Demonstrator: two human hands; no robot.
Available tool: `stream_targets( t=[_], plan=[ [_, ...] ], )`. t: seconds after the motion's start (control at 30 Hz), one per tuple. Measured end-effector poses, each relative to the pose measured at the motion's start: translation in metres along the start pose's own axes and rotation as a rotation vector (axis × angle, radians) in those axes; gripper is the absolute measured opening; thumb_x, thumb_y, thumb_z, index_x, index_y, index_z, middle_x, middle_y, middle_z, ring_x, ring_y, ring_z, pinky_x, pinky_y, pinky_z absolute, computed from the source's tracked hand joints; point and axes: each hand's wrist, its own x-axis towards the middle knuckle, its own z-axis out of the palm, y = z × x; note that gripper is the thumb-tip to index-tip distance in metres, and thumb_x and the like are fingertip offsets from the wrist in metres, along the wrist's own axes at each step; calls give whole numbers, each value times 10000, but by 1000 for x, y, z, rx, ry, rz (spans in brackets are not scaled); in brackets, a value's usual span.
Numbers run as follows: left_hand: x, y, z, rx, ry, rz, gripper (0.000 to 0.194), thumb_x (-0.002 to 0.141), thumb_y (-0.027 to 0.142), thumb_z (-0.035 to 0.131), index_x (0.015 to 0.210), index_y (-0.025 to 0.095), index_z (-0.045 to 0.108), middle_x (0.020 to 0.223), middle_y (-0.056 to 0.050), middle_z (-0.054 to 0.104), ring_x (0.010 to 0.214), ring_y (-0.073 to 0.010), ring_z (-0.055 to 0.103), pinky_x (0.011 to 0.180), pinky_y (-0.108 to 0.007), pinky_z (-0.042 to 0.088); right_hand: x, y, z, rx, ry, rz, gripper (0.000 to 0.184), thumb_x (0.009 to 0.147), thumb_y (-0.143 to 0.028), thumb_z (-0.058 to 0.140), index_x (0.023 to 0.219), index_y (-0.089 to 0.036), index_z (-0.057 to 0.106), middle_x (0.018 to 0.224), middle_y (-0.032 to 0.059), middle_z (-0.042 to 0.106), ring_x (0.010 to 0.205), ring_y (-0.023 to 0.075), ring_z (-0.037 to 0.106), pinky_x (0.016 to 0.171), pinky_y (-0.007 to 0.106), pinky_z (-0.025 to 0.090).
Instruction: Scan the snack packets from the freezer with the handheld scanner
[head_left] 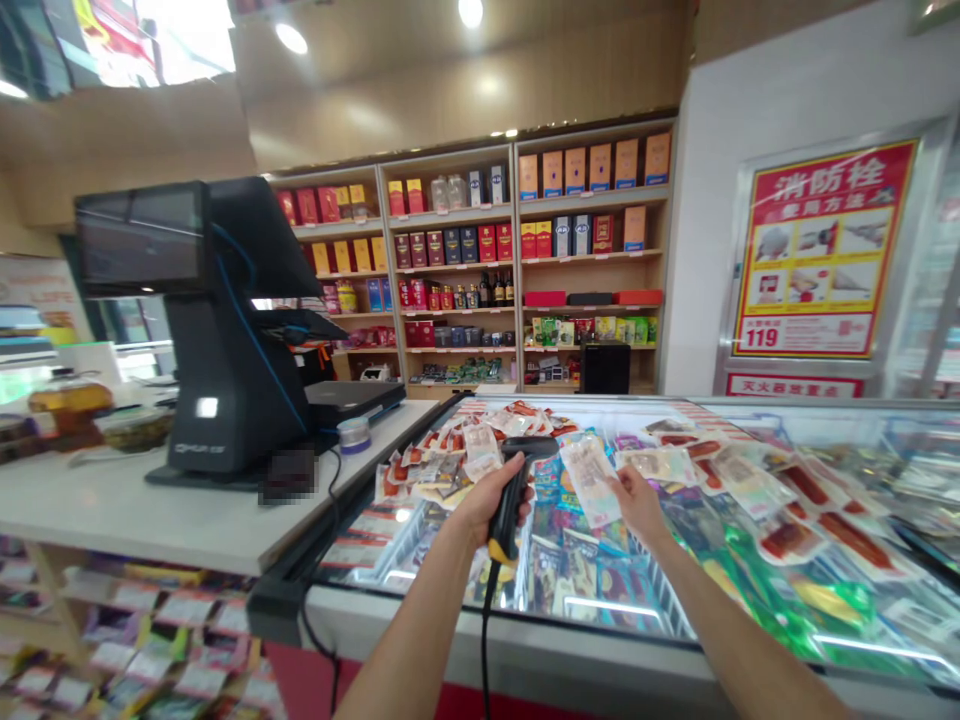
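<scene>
My left hand [486, 502] is wrapped round the handle of a black and yellow barcode scanner [511, 500], its head tilted toward the right. A black cord runs down from the handle. Between the fingers of my right hand [640, 503] is a pale printed packet [590, 482], held by its right edge just right of the scanner head. Both hands are above the glass top of a chest freezer [420, 612]. Vacuum-packed sausages [409, 470] lie in a pile behind and left of the scanner. More sausage packs [814, 510] are spread out on the right.
On the counter [247, 535] at left stands a black checkout terminal [232, 400], with a small round tub [354, 436] near its edge. The scanner cord hangs over the freezer's front. Shelves [457, 268] of boxes and bottles line the back; a fire-hydrant poster [825, 250] is at right.
</scene>
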Motion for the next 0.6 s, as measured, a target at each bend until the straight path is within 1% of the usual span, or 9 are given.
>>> stream_targets(
  t=[0.1,0.23,0.33,0.47,0.6],
  plan=[
    [3,-1,4,4,-44,-34,366,668,498,481,723,136,495,548,12,495,390,-64,452,379,-187,338,1,0,0,-7,-6,-3,232,694,-420,399,628,-199,398,484,-38,443,454,105,423,447,209,299],
    [7,-3,17,14,-120,-51,384,684,501,461,757,126,503,547,6,493,394,-67,454,382,-190,336,1,-4,-1,-70,3,-44,244,700,-416,401,591,-199,374,465,-53,374,442,94,379,445,209,278],
    [10,-2,23,27,-155,-41,371,694,485,460,784,128,507,558,7,494,396,-69,451,384,-196,341,0,-5,-2,-47,-11,-34,251,704,-420,401,591,-200,364,470,-58,362,444,89,373,440,204,275],
    [11,4,19,-38,-122,-25,368,705,486,444,796,135,502,554,17,481,394,-62,438,381,-189,335,1,-1,-4,17,-29,12,246,703,-420,410,607,-199,366,471,-57,385,442,88,388,430,198,284],
    [9,9,14,-113,-158,-39,384,713,496,424,792,128,498,558,9,482,398,-61,432,383,-189,338,2,2,-3,47,-20,17,228,703,-407,419,628,-195,379,488,-53,408,457,88,405,438,192,296]
  ],
)
